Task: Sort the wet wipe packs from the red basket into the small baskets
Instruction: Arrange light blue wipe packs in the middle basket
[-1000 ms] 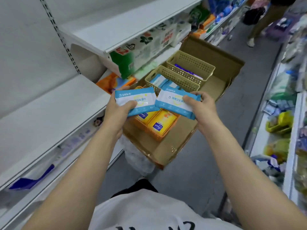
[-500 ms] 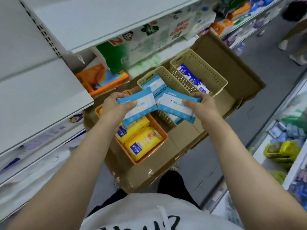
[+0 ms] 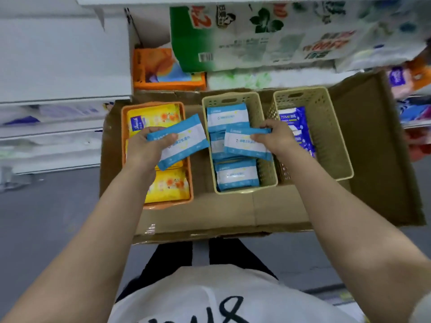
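My left hand (image 3: pixel 145 148) grips a light-blue and white wipe pack (image 3: pixel 184 141) above the orange basket (image 3: pixel 189 173), which holds yellow packs (image 3: pixel 163 185). Another light-blue pack (image 3: pixel 242 144) is pinched in my right hand (image 3: pixel 275 136) over the middle beige basket (image 3: pixel 263 113). That basket holds several matching light-blue packs (image 3: pixel 236 174). The right beige basket (image 3: pixel 335 127) holds dark-blue packs (image 3: pixel 295 117). All three baskets stand in a flat cardboard tray (image 3: pixel 233 215).
White store shelves (image 3: pixel 58 66) run along the left. Behind the tray, the shelf carries a large green-and-white paper pack (image 3: pixel 256 36) and an orange package (image 3: pixel 163 71). Grey floor (image 3: pixel 46 217) lies to the left of the tray.
The view has swung to look straight down on the tray. Both hands have lowered their light-blue packs, and the right pack now hangs over the middle beige basket.
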Motion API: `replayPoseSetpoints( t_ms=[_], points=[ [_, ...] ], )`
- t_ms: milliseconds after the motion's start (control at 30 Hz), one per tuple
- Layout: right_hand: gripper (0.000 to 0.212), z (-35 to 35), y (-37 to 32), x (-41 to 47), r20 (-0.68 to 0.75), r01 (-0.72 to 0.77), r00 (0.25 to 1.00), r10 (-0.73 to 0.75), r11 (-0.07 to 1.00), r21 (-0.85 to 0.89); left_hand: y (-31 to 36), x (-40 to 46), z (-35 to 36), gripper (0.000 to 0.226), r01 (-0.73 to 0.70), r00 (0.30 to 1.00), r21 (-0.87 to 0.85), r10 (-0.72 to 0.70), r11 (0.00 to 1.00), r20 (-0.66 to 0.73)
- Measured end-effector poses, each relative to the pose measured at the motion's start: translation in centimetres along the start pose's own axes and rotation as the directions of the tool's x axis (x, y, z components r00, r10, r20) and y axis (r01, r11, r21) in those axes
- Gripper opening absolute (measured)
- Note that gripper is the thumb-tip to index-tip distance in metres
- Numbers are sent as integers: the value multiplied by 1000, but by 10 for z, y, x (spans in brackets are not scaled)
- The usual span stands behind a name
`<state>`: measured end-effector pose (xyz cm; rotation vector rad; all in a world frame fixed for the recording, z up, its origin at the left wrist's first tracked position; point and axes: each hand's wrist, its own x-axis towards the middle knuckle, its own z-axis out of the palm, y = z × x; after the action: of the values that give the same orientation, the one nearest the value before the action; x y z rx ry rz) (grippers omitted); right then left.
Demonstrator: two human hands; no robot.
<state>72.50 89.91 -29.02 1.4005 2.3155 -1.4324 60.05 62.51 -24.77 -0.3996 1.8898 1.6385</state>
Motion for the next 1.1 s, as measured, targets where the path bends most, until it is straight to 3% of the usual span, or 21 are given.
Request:
replayPoseSetpoints(
  t_ms=[233, 333, 433, 500, 567, 600, 633, 700, 733, 767, 800, 867, 900, 1033, 1100],
  points=[
    [23, 29, 0, 39, 181, 57, 983, -42, 995, -82, -15, -2, 6, 39, 55, 995, -65, -61, 996, -85],
    [24, 40, 1, 49, 196, 155, 974, -112, 963, -221, -18, 5, 11, 40, 81, 991, -66, -87, 995, -98],
    [36, 53, 1, 52, 244, 294, 949, -198, 835, -466, -20, 10, 18, 32, 64, 992, -51, -69, 997, -104],
    [37, 58, -1, 49, 250, 366, 930, -268, 666, -650, -21, 11, 27, 28, 60, 994, -36, -63, 998, -92],
    [37, 57, -6, 46, 213, 363, 923, -321, 536, -763, -20, 14, 35, 26, 68, 994, -12, -69, 998, -84],
    [37, 54, -10, 45, 181, 353, 919, -351, 525, -774, -18, 16, 40, 25, 74, 994, 4, -74, 997, -75],
    [36, 50, -16, 45, 139, 350, 914, -380, 570, -743, -15, 18, 44, 25, 77, 995, 17, -76, 997, -58],
    [29, 39, -30, 45, 96, 342, 938, -334, 835, -432, -10, 23, 54, 28, 73, 997, 39, -73, 997, -3],
    [26, 32, -40, 45, 155, 268, 958, -243, 949, -166, -8, 26, 60, 29, 71, 997, 49, -73, 996, 27],
    [26, 25, -51, 44, 286, 140, 946, -152, 988, 61, -6, 28, 67, 30, 71, 996, 56, -74, 996, 55],
    [30, 19, -56, 45, 426, 34, 899, -100, 986, 160, -4, 30, 75, 31, 73, 993, 56, -77, 996, 86],
    [36, 11, -64, 49, 594, 93, 798, -101, 995, 44, -4, 34, 91, 34, 70, 989, 34, -74, 997, 130],
    [34, 8, -63, 54, 586, 175, 801, -119, 984, -39, -5, 36, 98, 35, 46, 991, 36, -50, 998, 121],
    [17, 3, -58, 85, 255, 191, 950, -177, 981, -30, -22, 44, 115, 52, -71, 997, 286, 77, 955, -9],
    [24, 4, -55, 100, 220, 195, 961, -166, 974, -118, -36, 46, 119, 58, -38, 999, 357, 43, 933, -7]
  ],
)
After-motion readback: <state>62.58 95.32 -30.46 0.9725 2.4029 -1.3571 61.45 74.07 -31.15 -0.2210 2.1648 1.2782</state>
